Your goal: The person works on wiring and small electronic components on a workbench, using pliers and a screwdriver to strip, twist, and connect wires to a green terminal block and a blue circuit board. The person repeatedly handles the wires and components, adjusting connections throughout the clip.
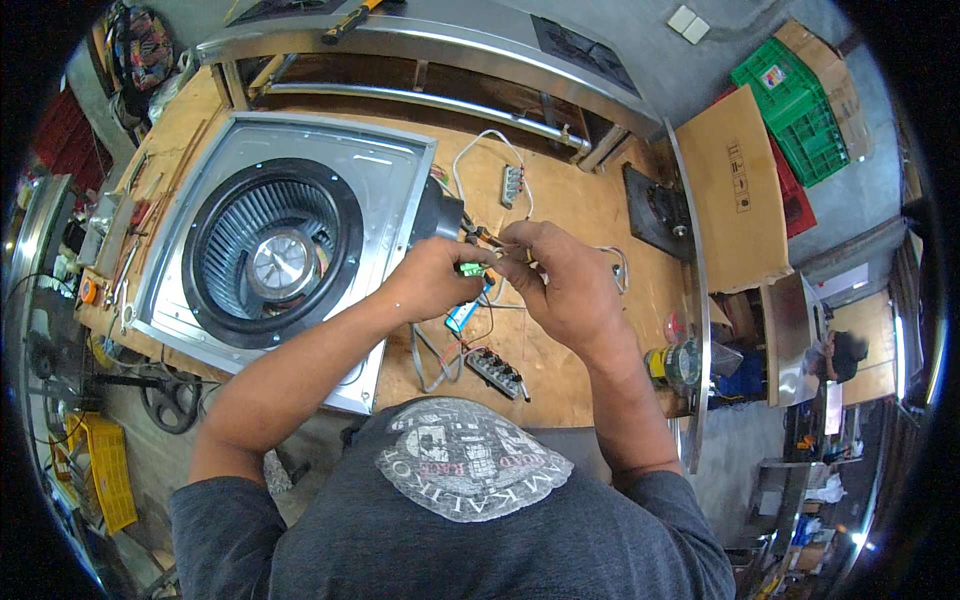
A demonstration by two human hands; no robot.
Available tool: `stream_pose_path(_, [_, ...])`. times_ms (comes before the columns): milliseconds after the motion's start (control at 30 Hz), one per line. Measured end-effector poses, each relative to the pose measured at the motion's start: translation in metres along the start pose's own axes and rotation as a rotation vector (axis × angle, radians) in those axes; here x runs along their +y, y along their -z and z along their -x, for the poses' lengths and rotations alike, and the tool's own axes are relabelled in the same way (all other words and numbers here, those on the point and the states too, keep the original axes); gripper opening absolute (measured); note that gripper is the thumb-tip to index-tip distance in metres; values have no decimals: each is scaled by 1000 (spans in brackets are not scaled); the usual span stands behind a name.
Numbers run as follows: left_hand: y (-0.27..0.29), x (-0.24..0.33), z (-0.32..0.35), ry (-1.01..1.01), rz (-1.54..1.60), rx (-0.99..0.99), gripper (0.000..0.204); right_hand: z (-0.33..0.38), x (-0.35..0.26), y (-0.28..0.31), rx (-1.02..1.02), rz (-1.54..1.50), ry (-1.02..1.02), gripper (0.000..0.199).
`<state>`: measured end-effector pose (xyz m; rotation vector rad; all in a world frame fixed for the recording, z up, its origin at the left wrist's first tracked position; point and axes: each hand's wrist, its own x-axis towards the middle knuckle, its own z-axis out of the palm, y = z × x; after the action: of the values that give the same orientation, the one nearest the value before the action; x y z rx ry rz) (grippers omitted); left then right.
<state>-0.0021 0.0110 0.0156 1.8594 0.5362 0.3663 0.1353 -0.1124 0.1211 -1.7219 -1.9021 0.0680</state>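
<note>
My left hand (437, 279) is closed in a pinch around a small bright green piece (470, 269). My right hand (568, 287) meets it over the workbench, its fingers also pinched together; what lies between them is too small to make out. A tool with a black and orange handle (485, 236) shows just beyond the fingertips, partly hidden. Below the hands lies a blue and white block (465, 313) among loose wires. A grey terminal strip (493, 373) with wires sits nearer me, and a second terminal strip (512, 186) lies farther off.
A metal panel with a round blower fan (278, 252) fills the left of the wooden bench (570, 375). A steel frame (420, 55) spans the back. At right stand a dark square plate (655, 212), a glass jar (683, 362) and a cardboard box (735, 190).
</note>
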Motion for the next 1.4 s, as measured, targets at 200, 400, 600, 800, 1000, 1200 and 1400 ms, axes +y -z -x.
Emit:
stream_pose_path(200, [-8, -8, -1, 6, 5, 55, 38, -6, -2, 5, 77, 0, 192, 29])
stream_pose_path(400, [-1, 5, 2, 102, 32, 26, 38, -1, 6, 3, -28, 108, 95, 33])
stream_pose_path(600, [-7, 0, 2, 59, 108, 15, 36, 2, 6, 4, -16, -121, 54, 41])
stream_pose_path(800, [-3, 2, 0, 81, 142, 28, 36, 2, 4, 2, 77, -66, 122, 50])
stream_pose_path(1000, [1, 5, 0, 89, 85, -2, 36, 2, 5, -3, 41, -82, -20, 51])
stream_pose_path(1200, [-10, -9, -2, 25, 123, 16, 38, 3, 5, 1, 5, -198, 47, 52])
stream_pose_path(1400, [-8, -5, 0, 71, 97, -8, 39, 0, 8, 4, 1, -198, -83, 43])
